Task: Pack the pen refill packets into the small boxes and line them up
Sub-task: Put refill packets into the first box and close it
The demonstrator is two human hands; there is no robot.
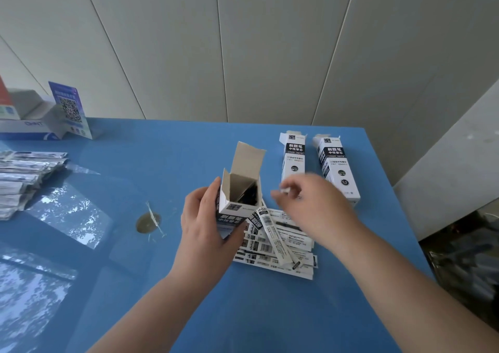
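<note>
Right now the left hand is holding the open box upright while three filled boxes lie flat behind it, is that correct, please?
Not quite: the head view shows two boxes lying flat behind, not three. The left hand does hold the open box upright.

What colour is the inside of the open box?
Plain brown cardboard inside the open box, seen in the head view.
</note>
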